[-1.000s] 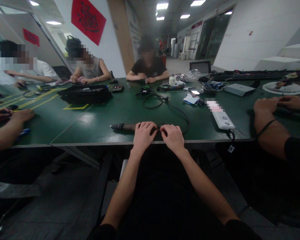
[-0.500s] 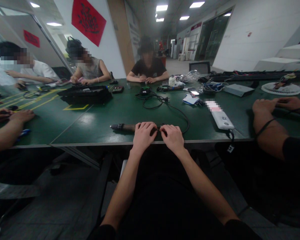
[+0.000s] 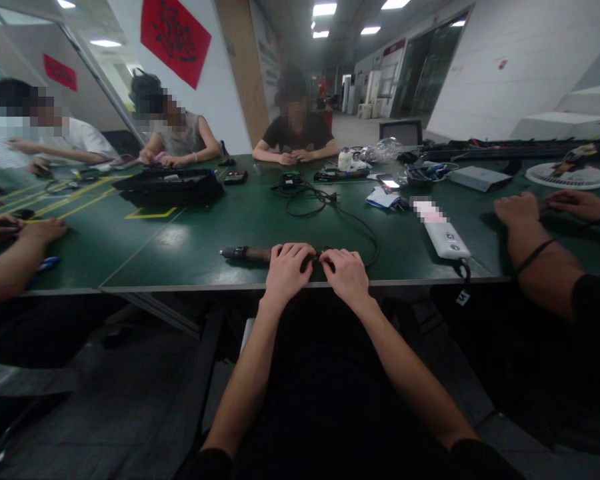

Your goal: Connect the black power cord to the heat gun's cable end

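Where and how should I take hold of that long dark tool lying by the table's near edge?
Probably by the brown barrel of the tool, behind its black collar, coming from above. It lies flat along the table's near edge, tip pointing left, so your left hand, which covers the part just right of there, could likely wrap across it.

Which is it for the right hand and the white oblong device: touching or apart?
Apart. The head view shows green tabletop and a curve of black cable between the right hand and the white oblong device.
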`<state>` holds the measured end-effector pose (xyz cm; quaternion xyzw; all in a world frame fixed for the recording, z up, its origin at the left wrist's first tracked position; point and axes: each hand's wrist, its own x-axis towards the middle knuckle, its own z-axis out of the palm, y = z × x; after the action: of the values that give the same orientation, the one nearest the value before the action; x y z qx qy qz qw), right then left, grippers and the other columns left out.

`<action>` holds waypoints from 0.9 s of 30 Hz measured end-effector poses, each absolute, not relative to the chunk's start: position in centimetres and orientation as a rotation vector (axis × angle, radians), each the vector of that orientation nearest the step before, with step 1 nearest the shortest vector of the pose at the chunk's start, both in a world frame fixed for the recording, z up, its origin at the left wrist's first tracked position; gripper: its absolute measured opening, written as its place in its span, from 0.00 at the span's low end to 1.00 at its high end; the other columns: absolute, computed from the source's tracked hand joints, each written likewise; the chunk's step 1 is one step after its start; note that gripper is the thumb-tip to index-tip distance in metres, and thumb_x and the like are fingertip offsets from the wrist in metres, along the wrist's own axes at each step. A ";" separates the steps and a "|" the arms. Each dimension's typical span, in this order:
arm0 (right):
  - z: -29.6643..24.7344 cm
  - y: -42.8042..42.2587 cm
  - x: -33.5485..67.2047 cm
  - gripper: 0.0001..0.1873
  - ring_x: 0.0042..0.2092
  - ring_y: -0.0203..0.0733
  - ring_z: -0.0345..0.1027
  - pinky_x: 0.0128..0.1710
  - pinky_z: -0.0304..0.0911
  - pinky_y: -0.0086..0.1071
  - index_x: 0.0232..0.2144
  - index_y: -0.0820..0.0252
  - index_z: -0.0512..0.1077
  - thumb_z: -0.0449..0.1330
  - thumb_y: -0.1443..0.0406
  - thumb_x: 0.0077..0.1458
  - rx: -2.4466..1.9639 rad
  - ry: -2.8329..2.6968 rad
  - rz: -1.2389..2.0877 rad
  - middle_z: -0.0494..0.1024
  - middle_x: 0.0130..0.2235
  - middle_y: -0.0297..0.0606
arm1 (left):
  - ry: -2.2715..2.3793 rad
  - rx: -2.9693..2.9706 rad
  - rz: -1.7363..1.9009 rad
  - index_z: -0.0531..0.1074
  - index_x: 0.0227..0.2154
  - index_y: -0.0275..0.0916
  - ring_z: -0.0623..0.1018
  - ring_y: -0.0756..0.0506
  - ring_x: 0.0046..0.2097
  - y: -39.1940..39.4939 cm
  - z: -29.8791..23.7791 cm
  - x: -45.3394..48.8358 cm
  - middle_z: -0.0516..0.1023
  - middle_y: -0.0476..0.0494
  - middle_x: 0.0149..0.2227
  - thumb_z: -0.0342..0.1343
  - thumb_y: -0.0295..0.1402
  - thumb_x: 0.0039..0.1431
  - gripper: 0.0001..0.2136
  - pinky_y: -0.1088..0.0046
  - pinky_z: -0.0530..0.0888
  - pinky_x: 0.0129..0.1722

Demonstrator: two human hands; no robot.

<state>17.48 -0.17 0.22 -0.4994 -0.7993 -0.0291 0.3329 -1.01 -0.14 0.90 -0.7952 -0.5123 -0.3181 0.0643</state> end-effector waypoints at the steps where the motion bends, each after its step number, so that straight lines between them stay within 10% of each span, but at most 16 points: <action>1: 0.2 -0.2 17.5 0.07 0.46 0.48 0.72 0.47 0.56 0.41 0.41 0.51 0.75 0.57 0.68 0.68 -1.303 -2.087 -0.076 0.84 0.44 0.36 | -1.549 -2.399 -0.961 0.73 0.46 0.50 0.74 0.39 0.58 -0.1 0.9 -1.0 0.80 0.48 0.55 0.58 0.31 0.66 0.09 0.52 0.63 0.62; 27: 0.1 0.0 17.6 0.07 0.46 0.47 0.73 0.48 0.55 0.41 0.42 0.51 0.75 0.58 0.68 0.68 -1.284 -2.086 -0.065 0.84 0.43 0.35 | -1.539 -2.384 -0.970 0.73 0.45 0.49 0.74 0.40 0.57 0.0 0.8 -1.0 0.81 0.49 0.53 0.57 0.32 0.67 0.07 0.53 0.63 0.61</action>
<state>17.60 -0.02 0.10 -0.4931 -0.8010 -0.0249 0.3385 -0.99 0.01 0.82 -0.7930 -0.5119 -0.3226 0.0711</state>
